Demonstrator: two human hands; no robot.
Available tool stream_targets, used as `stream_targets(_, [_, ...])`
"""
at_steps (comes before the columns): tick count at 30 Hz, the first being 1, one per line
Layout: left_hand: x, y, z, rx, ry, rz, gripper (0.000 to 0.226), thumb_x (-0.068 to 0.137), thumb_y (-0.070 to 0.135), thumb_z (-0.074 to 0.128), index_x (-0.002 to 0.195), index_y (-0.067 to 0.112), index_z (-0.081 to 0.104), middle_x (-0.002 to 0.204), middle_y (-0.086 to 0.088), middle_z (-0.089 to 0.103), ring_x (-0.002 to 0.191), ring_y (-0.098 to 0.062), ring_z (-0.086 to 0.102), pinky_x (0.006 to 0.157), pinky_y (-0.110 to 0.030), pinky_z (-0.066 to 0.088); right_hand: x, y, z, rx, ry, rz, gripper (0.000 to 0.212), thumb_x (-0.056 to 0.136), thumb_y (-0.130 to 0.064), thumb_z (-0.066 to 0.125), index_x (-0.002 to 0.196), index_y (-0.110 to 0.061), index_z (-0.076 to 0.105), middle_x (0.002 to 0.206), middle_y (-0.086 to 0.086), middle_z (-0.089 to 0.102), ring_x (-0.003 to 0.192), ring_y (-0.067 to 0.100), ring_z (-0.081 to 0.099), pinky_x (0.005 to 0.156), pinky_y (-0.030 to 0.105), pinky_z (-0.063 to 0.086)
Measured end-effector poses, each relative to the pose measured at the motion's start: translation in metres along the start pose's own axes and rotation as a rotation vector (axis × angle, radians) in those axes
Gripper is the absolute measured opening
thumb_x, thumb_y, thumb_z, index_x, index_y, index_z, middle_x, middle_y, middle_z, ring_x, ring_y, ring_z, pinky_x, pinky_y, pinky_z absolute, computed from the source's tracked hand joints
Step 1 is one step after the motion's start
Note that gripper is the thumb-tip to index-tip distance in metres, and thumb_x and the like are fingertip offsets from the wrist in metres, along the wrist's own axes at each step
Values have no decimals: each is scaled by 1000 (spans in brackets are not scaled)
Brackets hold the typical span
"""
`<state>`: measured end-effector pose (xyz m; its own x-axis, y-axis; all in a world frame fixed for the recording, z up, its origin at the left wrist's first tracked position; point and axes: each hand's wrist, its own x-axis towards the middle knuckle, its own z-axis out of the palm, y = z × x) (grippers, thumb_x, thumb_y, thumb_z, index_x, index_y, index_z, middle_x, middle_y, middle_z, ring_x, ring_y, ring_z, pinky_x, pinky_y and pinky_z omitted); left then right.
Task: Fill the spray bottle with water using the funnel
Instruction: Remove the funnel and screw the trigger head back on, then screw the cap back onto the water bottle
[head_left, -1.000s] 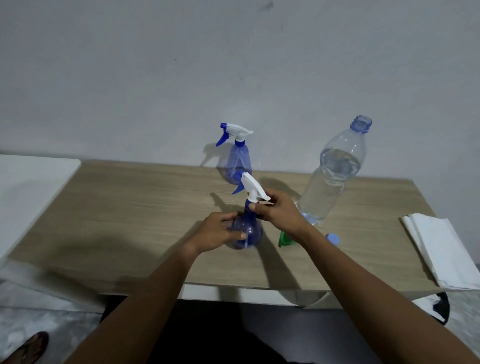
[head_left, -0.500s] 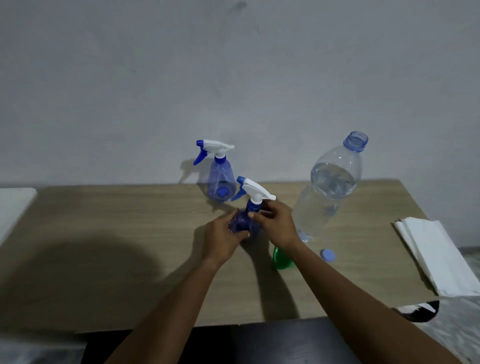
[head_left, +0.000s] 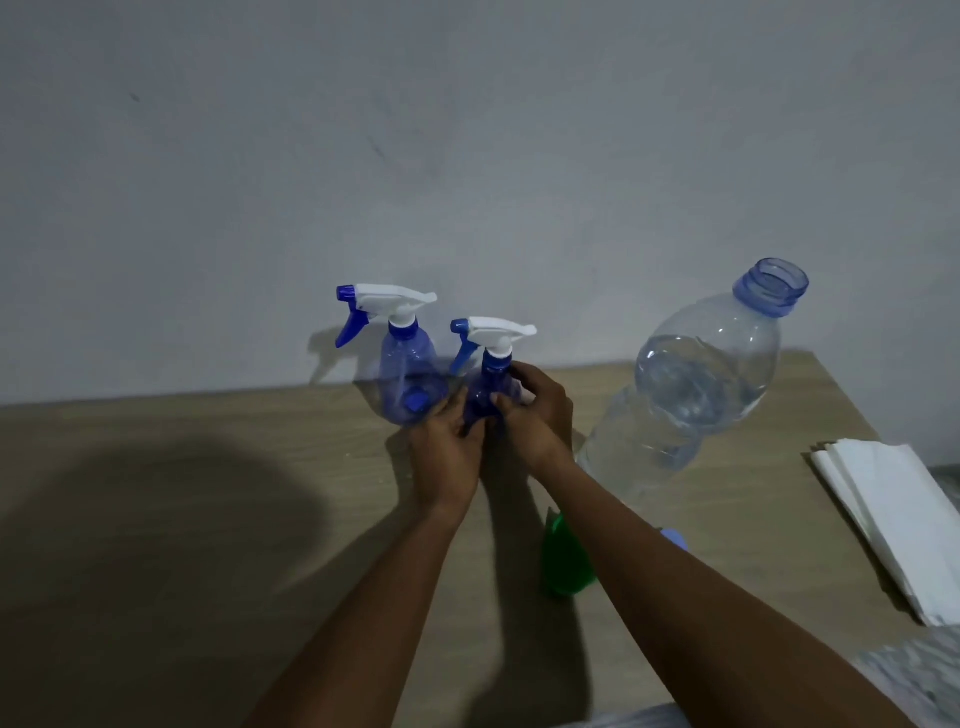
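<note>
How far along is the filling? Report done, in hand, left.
Done: water bottle stands uncapped. In hand: left hand and right hand grip the near spray bottle, its trigger head still on. Left: remove the head, seat the green funnel lying on the table, pour.

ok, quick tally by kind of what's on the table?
Spray bottles: 2 (held spray bottle, rear spray bottle)
Water bottle: 1
Green funnel: 1
Blue cap: 1
Paper stack: 1
Total: 6
</note>
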<state>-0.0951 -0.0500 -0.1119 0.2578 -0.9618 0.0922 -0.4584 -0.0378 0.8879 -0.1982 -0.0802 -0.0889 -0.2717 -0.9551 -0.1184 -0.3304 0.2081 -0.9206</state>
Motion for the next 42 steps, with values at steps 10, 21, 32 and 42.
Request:
stream_targets(10, [2, 3, -3, 74, 7, 89, 34, 95, 8, 64, 129, 13, 66, 121, -6, 72, 107, -12, 66, 95, -18, 51, -8, -15, -3, -2, -7, -5, 34, 100, -15, 60, 134, -18, 61, 118, -1, 66, 100, 14, 58, 88, 24, 48])
stream_targets(21, [-89, 46, -59, -141, -46, -50, 38, 92, 18, 72, 129, 13, 67, 126, -4, 71, 116, -12, 67, 100, -24, 53, -141, 1, -100, 66, -131, -367, 29, 95, -15, 69, 123, -20, 69, 118, -19, 68, 114, -1, 63, 98, 19, 50])
stream_targets(32, [-117, 148, 26, -124, -156, 110, 111, 69, 42, 89, 157, 35, 22, 154, 6, 46, 135, -13, 49, 109, -31, 44, -112, 107, -204, -285, -42, -101, 31, 91, -21, 71, 122, -18, 71, 121, 4, 71, 105, 20, 67, 90, 31, 52])
stream_targets(42, [-117, 154, 46, -143, 16, 90, 60, 68, 39, 85, 123, 26, 67, 106, 11, 75, 102, -10, 69, 94, -44, 57, -90, 133, -211, -502, -222, -192, 25, 88, -21, 71, 113, -16, 74, 109, 8, 62, 97, 28, 63, 80, 30, 47])
